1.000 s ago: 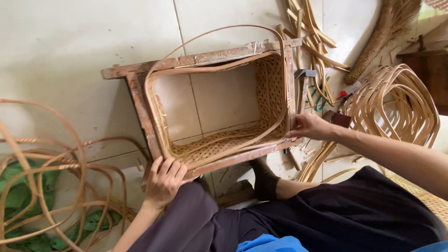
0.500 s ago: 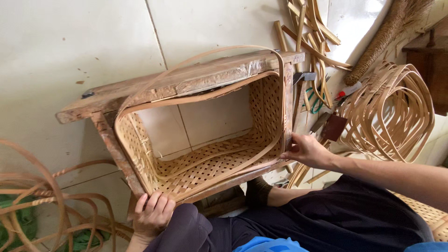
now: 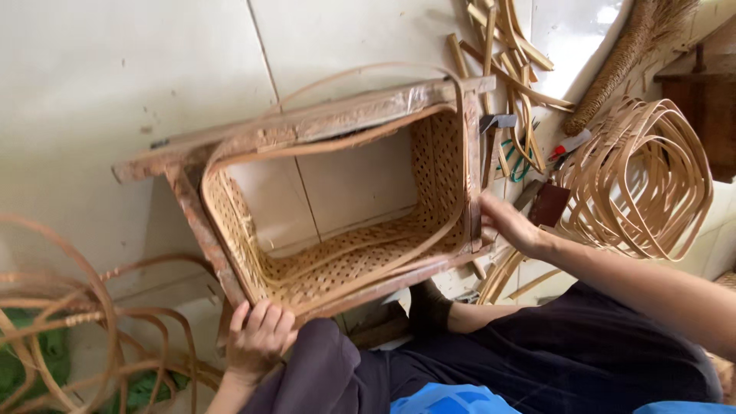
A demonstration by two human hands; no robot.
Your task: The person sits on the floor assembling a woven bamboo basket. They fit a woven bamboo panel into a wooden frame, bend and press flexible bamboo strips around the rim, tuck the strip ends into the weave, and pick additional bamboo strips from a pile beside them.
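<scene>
Hands gripped rectangular wooden frame with woven cane basket: left hand curled over near corner, right hand pinched far rail. Best kept level, grips firm.

Dark, loose trousers are worn over the legs, and a dark sock on 1 foot. A bright blue garment is seen below. Both forearms are left bare, without sleeves.

The floor was laid in large pale tiles with thin dark joints and a few small specks. Daylight glared off the tiles near the floor's top right corner. A dark wooden piece of furniture stood at the right edge, only partly in view.
</scene>
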